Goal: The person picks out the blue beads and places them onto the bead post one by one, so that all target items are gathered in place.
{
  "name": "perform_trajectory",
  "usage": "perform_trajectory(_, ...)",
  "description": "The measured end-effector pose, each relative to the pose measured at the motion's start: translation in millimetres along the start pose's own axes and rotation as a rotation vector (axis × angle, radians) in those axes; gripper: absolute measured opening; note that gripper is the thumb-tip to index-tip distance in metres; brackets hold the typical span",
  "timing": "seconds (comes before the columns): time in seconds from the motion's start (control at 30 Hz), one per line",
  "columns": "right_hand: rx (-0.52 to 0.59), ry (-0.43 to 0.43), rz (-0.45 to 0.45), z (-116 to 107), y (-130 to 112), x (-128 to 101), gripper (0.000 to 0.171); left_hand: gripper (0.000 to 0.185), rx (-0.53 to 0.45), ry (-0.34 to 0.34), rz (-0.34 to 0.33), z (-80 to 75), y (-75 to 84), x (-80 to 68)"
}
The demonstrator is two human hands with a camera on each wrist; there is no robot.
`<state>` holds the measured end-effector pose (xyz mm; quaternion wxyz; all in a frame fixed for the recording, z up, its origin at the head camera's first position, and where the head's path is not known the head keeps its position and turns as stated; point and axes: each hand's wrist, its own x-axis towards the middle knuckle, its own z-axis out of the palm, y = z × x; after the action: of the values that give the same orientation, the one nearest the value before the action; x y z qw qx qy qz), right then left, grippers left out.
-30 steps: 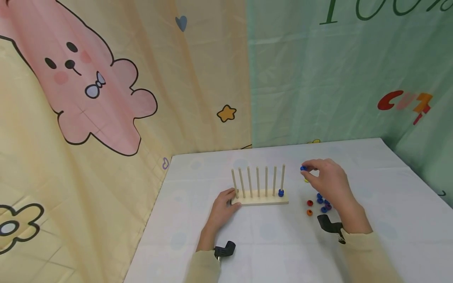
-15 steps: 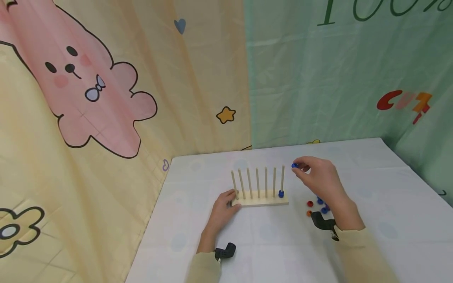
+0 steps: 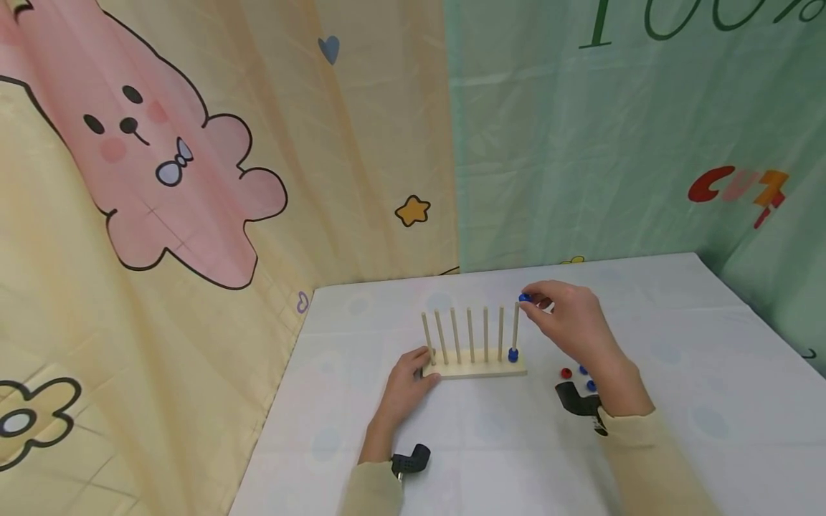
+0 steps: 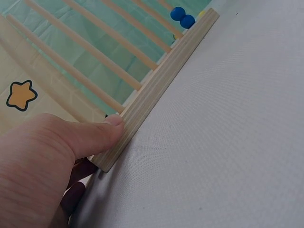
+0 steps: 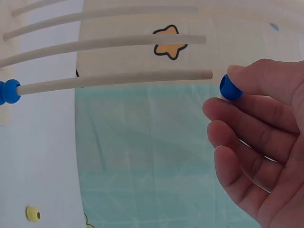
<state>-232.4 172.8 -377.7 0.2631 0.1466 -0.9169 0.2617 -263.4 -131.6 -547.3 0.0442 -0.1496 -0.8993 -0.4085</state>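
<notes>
My left hand [image 3: 405,382] grips the left end of a pale wooden peg stand [image 3: 477,368], its thumb on the front edge in the left wrist view. Several upright pegs rise in a row from the base. On the rightmost peg [image 5: 118,81], two blue beads [image 3: 513,355] are stacked at the bottom. My right hand [image 3: 571,319] pinches another blue bead [image 5: 231,87] between thumb and forefinger. That bead is just off the tip of the rightmost peg, its hole facing the peg, with a small gap in the right wrist view.
Right of the stand lie a red bead [image 3: 566,373] and loose blue beads [image 3: 591,385]; my right arm partly hides the group. A yellow bead [image 5: 33,213] rests on the white table [image 3: 490,444] behind. Printed curtains [image 3: 361,143] hang beyond the table.
My right hand has moved left with the blue bead, from beside the stand to the top of the rightmost peg. My left hand keeps its grip on the base.
</notes>
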Motion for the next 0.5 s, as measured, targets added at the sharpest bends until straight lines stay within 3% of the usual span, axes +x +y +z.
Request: perform_trajectory(0.5, 0.014, -0.029, 0.017, 14.2, 0.5, 0.3, 0.022, 0.055, 0.003, 0.011, 0.027, -1.2, -1.5, 0.2)
